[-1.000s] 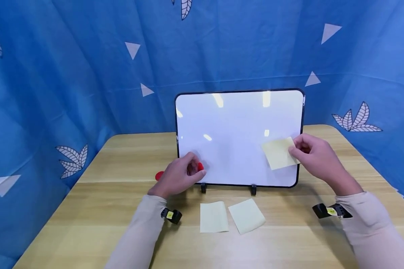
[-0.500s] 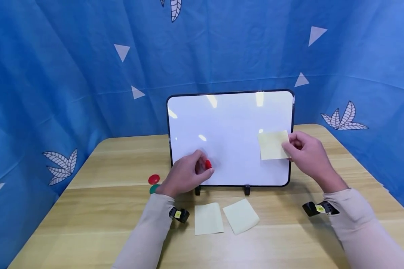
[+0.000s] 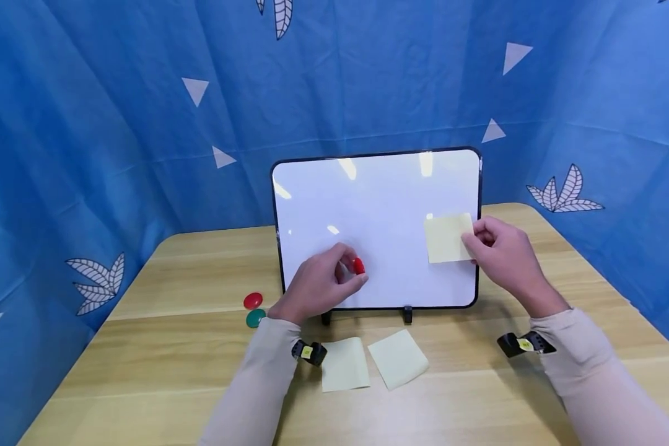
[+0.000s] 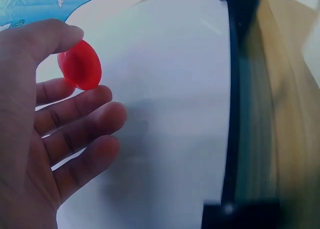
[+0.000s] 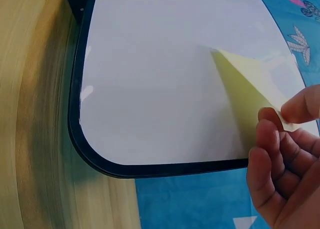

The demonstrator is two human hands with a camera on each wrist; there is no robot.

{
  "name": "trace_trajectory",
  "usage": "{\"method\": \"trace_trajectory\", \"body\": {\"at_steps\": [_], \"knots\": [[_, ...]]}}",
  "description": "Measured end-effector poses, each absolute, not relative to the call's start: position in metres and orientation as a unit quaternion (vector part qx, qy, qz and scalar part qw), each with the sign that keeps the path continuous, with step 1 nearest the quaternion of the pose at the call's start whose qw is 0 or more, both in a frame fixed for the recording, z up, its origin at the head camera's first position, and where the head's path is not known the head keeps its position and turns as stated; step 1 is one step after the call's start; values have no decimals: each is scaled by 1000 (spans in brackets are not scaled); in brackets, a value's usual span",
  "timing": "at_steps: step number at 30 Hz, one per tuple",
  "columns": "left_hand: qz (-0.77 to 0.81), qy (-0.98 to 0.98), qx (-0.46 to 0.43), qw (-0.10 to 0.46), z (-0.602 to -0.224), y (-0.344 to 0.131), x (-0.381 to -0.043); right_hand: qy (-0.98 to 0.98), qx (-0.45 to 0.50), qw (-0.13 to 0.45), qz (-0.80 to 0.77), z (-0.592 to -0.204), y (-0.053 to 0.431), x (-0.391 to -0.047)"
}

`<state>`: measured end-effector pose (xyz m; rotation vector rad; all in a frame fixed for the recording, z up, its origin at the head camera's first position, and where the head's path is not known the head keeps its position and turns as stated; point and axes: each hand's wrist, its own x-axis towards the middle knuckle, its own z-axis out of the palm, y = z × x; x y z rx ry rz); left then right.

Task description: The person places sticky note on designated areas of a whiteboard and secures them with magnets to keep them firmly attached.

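Note:
My left hand [image 3: 323, 282] pinches a round red magnet [image 4: 82, 66] between thumb and fingers, in front of the lower left half of a whiteboard [image 3: 379, 204]. At the board's right side, my right hand [image 3: 504, 254] pinches the right edge of a pale yellow sticky note [image 3: 447, 238]. The right wrist view shows the note tilted off the white surface on the side my fingers hold, its far corner close to the board. In the left wrist view the magnet is held apart from the board.
Two more yellow notes, a left one [image 3: 345, 365] and a right one [image 3: 398, 358], lie on the wooden table [image 3: 145, 371] before the board. A red disc [image 3: 253, 301] and a green disc [image 3: 255, 318] lie by my left wrist. Blue curtain [image 3: 368, 74] hangs behind.
My left hand has moved right across the board with the red magnet, uncovering the green disc. My right hand has raised and straightened the note slightly. The head view has shifted a little.

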<state>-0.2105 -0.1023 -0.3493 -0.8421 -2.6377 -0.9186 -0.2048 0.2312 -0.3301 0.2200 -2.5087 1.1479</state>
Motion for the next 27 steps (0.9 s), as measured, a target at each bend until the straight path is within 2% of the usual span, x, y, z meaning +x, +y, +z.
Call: {"method": "trace_trajectory", "body": {"at_steps": [8, 27], "knots": [[-313, -895, -294, 119, -340, -82, -211, -896, 72, 213, 383, -333, 228, -206], [-315, -873, -336, 159, -324, -42, -213, -907, 71, 217, 354, -333, 229, -206]]}}
